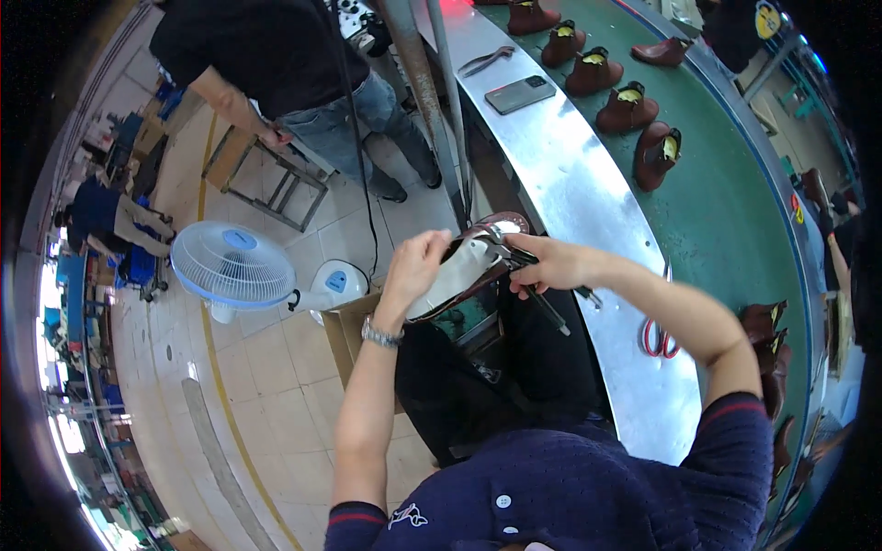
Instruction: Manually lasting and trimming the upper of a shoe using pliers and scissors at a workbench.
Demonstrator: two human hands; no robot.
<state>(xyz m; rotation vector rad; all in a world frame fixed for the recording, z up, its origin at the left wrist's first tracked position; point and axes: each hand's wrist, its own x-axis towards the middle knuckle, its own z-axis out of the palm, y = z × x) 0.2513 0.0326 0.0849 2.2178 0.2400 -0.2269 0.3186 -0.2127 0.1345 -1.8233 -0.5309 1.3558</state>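
Observation:
Over my lap, a brown leather shoe upper (513, 220) is tilted with its whitish underside (457, 275) turned up. My left hand (418, 266) is closed on its near left edge; the fingertips are partly hidden. In my right hand (559, 264) is a pair of dark-handled pliers (551, 312), with the fingers wrapped round the handles. The metal head of the pliers meets the far right edge of the shoe. Whether the jaws pinch the leather is too small to tell.
A metal ledge (588, 165) on my right carries a phone (520, 95) and red-handled scissors (658, 338). Beyond it, several brown shoes (627, 107) stand on a green conveyor belt (707, 220). To the left are a fan (234, 262), a cardboard box (354, 321) and a standing person (276, 73).

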